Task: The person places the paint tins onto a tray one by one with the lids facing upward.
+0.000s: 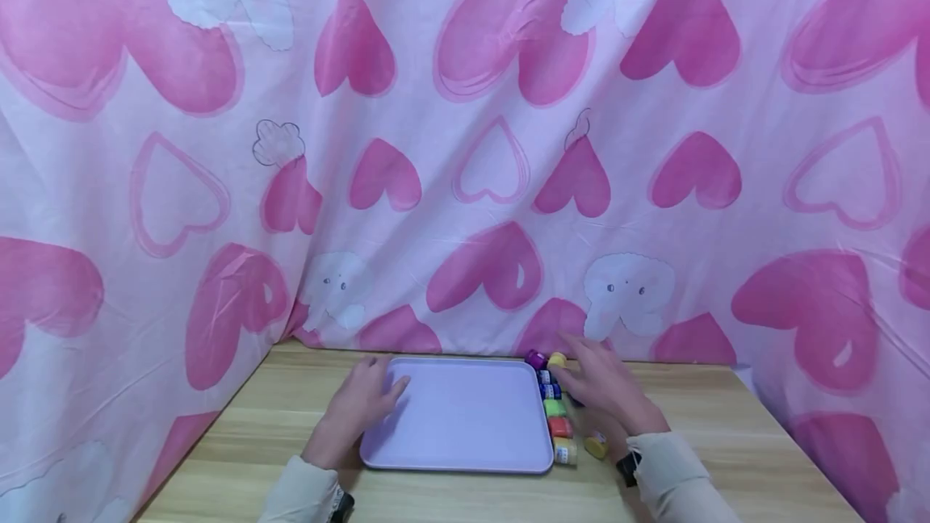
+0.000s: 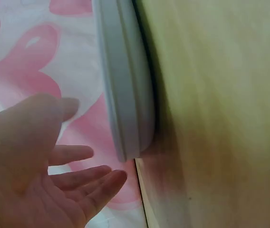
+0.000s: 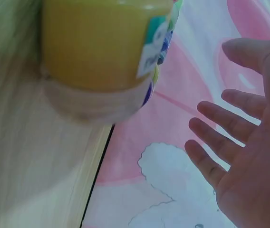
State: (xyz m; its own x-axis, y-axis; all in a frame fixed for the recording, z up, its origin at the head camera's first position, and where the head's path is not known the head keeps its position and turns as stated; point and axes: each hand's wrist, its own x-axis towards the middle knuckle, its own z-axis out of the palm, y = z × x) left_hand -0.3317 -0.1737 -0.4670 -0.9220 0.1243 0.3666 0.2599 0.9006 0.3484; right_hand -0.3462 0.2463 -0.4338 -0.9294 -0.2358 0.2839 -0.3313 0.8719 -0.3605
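Pink heart-print cloth point(image 1: 494, 160) hung behind and at both sides, wood-grain table point(image 1: 734, 426) below. Lilac tray point(image 1: 465, 418) flat on it, long axis running left-right. Small colored jars sit in a near-to-far row just beside the tray's right short edge: yellow jar point(image 1: 564, 451) nearest the person, then red jar point(image 1: 559, 427), green jar point(image 1: 555, 408), two dark blue ones, purple jar point(image 1: 536, 359) at the far end. Second yellow jar point(image 1: 557, 360) by the purple one, third yellow jar point(image 1: 596, 445) right of the row's near end.

Key relation: row lies between tray and right hand point(image 1: 606, 384), so right is the nearer hand, jars to its left; tray is left of the jars. Right fingers spread wide, nothing held. Left hand point(image 1: 361, 400) at tray's left edge, fingers loose and apart, also holding nothing; can't tell if it touches the rim
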